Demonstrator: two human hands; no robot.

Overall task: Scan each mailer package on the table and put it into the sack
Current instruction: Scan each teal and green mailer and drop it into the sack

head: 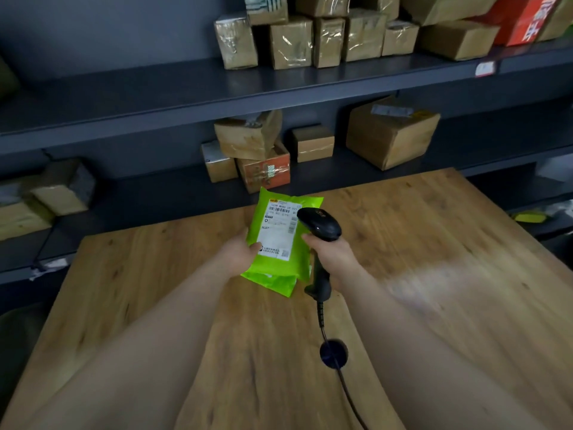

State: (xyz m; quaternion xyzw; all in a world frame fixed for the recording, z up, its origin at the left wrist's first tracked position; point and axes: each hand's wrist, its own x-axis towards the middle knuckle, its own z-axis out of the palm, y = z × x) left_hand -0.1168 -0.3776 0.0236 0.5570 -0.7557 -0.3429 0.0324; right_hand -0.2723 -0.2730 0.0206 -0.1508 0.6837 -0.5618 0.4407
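Step in hand: scanning. Left hand [240,251] grips the green mailer [263,212] at its 9 o'clock edge, fingers curled behind and thumb on the white label [277,235]. The mailer is tilted up over the table [434,243], toward 12 o'clock. Right hand [336,259] has its fingers closed round the handle of the black scanner [321,225], whose head is at the label's 3 o'clock edge. The cable [322,318] trails toward 6 o'clock. A green fold [276,282] shows under the mailer, possibly a second package, but the view is unclear. Sack not in view. Next move likely calls for a clean read of the barcode, then carrying the mailer to the sack.
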